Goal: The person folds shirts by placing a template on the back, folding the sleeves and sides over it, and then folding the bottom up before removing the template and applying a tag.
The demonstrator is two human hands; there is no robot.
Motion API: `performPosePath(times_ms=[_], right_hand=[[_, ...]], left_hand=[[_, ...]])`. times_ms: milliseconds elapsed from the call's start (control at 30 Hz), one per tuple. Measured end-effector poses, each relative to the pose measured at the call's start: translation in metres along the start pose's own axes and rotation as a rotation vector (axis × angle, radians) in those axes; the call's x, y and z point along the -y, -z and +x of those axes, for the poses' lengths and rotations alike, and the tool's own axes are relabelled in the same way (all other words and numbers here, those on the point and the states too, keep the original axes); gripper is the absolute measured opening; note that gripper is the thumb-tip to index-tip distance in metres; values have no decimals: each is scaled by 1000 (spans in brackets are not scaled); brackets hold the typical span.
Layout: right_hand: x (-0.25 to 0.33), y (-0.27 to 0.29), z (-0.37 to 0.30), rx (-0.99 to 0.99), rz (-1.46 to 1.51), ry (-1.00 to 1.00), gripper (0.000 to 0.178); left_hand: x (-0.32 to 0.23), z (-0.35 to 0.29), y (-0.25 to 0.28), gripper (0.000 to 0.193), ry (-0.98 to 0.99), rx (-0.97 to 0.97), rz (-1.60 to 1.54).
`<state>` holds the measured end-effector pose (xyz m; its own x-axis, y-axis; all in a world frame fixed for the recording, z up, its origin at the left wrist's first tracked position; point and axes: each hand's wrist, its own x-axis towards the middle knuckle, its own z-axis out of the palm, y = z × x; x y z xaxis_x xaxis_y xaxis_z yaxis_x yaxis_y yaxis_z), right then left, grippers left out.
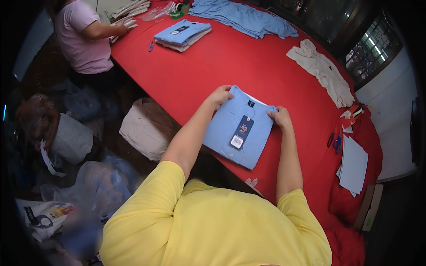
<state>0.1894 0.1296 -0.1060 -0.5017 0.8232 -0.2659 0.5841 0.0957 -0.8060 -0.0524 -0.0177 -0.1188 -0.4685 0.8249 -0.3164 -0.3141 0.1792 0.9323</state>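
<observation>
A folded light blue shirt [222, 128] lies at the near edge of the red-covered table, its collar end facing away from me. A dark blue hang tag [242, 129] with a white sticker rests on its front, strung from near the neck. My left hand [221, 96] pinches the shirt's far left corner. At the far right corner, my right hand [281, 117] grips the cloth between thumb and fingers. Both arms reach forward around the shirt.
A stack of folded shirts [183, 34] sits farther back, with loose blue cloth [244, 17] behind. Beige cloth [321, 71], blue scissors [337, 144] and white sheets [353, 164] lie right. A person in pink [86, 37] stands far left. Plastic bags [100, 181] crowd the floor.
</observation>
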Motion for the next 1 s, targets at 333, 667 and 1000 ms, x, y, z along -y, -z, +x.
performPosePath(times_ms=[333, 667, 1000], right_hand=[[57, -2, -52, 69, 268, 395, 46], [225, -89, 17, 245, 27, 927, 53], [385, -188, 147, 399, 577, 712, 54]], left_hand=[[-16, -15, 33, 54, -460, -41, 340], [-145, -36, 181, 54, -833, -298, 184], [-338, 99, 325, 60, -843, -331, 738]])
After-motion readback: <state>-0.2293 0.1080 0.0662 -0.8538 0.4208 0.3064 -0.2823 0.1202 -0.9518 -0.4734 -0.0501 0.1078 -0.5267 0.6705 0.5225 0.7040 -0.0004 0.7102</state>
